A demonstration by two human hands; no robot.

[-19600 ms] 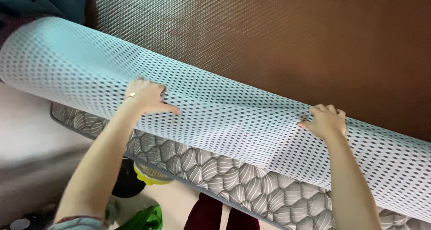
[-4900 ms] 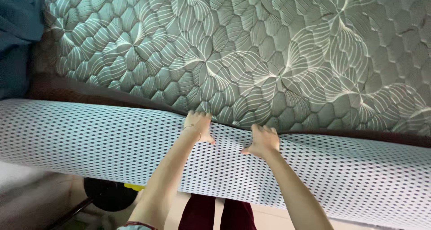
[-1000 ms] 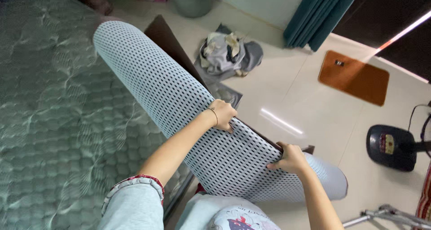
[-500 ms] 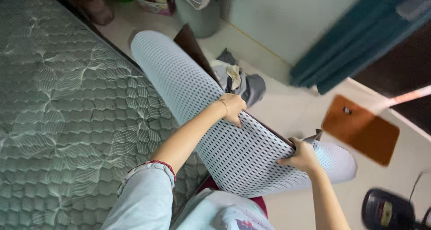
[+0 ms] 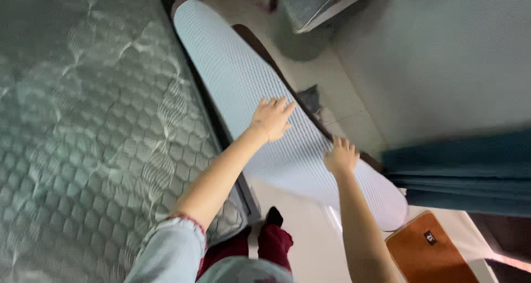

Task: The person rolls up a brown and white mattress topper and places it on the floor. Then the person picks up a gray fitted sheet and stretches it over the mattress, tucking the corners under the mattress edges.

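Observation:
A long rolled-up pad (image 5: 238, 84) of white mesh fabric with dark dots lies slanted beside the bed, its brown underside showing along the right edge. My left hand (image 5: 272, 117) rests flat on the roll near its middle, fingers spread. My right hand (image 5: 341, 156) presses flat on the roll closer to its near end, fingers apart. Neither hand grips anything. To the left lies the grey-green quilted mattress (image 5: 83, 128) with a leaf pattern.
A teal curtain (image 5: 464, 172) hangs at the right, with an orange-brown mat (image 5: 428, 252) on the pale tiled floor below it. A grey bin (image 5: 318, 6) stands at the top. My dark red trouser legs (image 5: 265, 241) show at the bottom.
My hands have let go of the roll's edge and now lie flat on top of it. The roll has swung away, lying more lengthwise beside the bed; the view has turned.

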